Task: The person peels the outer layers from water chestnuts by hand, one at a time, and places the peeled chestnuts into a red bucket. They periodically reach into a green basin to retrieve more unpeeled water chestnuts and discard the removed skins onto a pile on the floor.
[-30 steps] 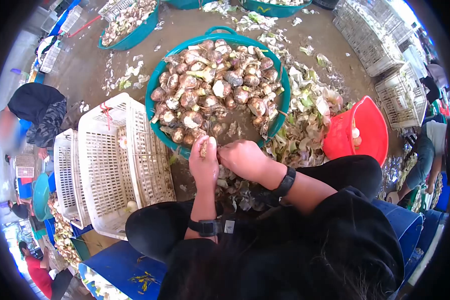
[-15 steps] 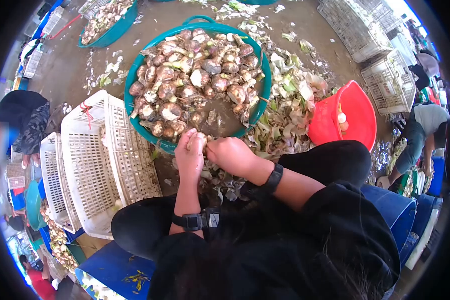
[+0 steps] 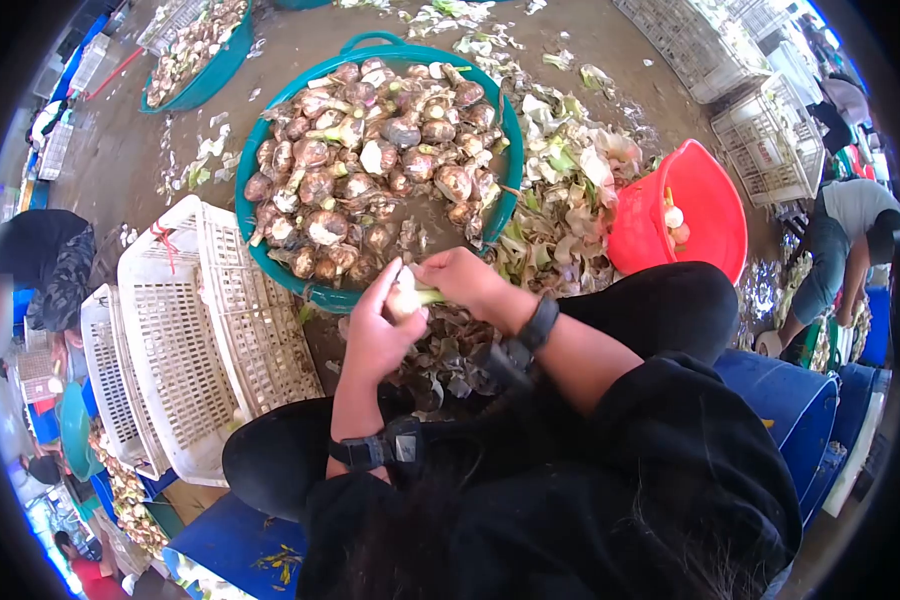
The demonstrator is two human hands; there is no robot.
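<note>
My left hand (image 3: 375,335) is closed around a pale, peeled plant bulb (image 3: 403,300) with a short green stem pointing right. My right hand (image 3: 467,280) is closed in a pinch at the bulb's stem end; its fingertips are partly hidden. Both hands are over the near rim of a round green tub (image 3: 518,165). Inside the tub lie many brown-skinned bulbs (image 3: 310,185), some with green shoots, heaped towards the far and left sides. Peeled skins and leaves (image 3: 560,230) lie in a pile right of the tub and below my hands.
A red bucket (image 3: 705,215) with a few pale bulbs lies tilted at the right. White plastic crates (image 3: 175,340) stand at the left, and more crates (image 3: 770,145) at the upper right. Blue containers (image 3: 770,390) flank my legs. Other people bend over work at both sides.
My left hand has turned and opened outward, bringing the pale bulb and its green stem into sight. My right hand has shifted slightly up. The whole view has moved a little.
</note>
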